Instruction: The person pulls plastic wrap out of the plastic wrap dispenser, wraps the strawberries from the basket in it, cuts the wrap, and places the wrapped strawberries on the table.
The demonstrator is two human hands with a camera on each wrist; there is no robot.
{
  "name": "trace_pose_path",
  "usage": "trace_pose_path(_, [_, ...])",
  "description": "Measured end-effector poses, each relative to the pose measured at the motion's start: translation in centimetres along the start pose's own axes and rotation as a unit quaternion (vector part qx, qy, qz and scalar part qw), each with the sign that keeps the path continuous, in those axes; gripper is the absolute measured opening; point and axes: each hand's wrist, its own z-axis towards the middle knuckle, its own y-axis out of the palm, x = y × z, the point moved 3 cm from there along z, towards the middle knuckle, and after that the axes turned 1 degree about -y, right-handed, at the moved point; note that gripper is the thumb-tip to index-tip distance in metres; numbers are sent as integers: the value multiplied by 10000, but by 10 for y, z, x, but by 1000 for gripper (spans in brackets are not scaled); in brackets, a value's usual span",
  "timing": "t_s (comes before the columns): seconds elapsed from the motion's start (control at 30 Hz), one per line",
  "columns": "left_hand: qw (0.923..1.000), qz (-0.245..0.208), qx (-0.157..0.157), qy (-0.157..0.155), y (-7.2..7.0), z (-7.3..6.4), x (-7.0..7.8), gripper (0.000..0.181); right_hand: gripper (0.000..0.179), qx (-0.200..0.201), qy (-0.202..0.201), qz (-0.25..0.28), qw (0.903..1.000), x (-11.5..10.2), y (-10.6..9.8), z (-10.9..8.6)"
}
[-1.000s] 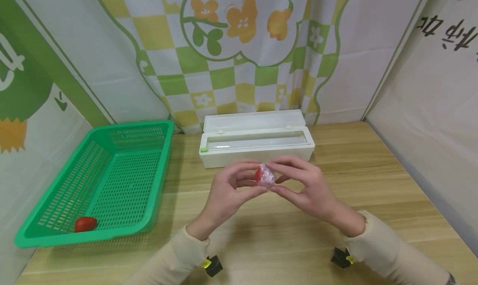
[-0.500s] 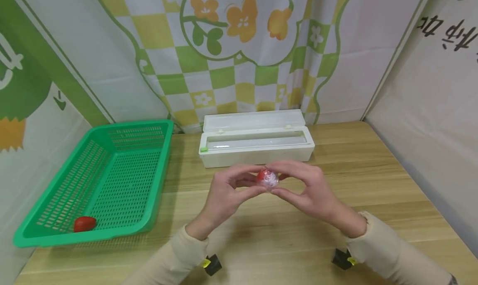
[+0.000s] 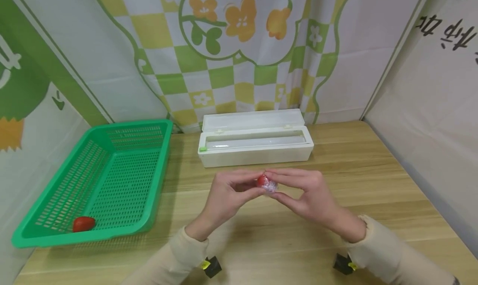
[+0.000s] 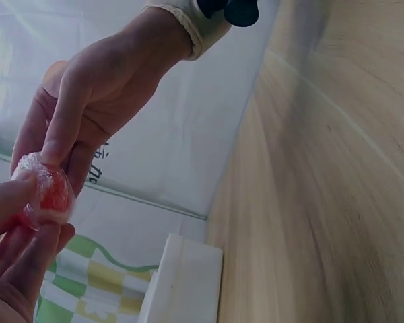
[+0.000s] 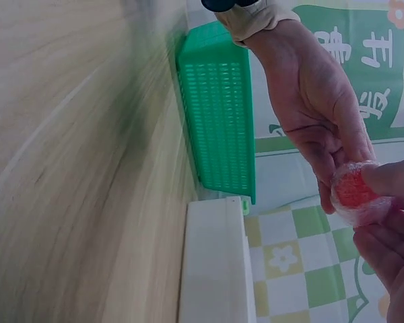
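on the wooden table (image 3: 373,173) we see a green basket (image 3: 112,181) and a white box (image 3: 255,146). above the table, in front of the box, our left hand (image 3: 224,196) and right hand (image 3: 306,193) pinch a wrapped red berry (image 3: 266,183) between curled fingertips.
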Motion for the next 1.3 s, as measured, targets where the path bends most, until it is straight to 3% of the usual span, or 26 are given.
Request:
trace_pose_path(0.17, [9992,-69,0,-394,2,-1,-2,37,43,-102,107,-8,9999,2,3,-2])
trace_pose_path(0.3, [9986,-21,-10,-533,3,0,-4,36,44,-162,214,-41,9996,4,4,-3])
trace_pose_path(0.6, [9985,242,-124,-475,2,2,-4,35,44,-168,289,-140,9993,7,1,-1])
trace_pose_path(0.83, [9974,495,-155,-508,-1,6,1,38,42,-253,600,43,9979,10,-4,2])
trace_pose_path(1.1, [9910,1238,15,-503,-15,12,3,44,45,29,615,-80,9981,14,-19,3])
trace_pose_path(1.3, [9771,2049,272,-500,-35,18,2,41,46,163,863,67,9961,22,-35,1])
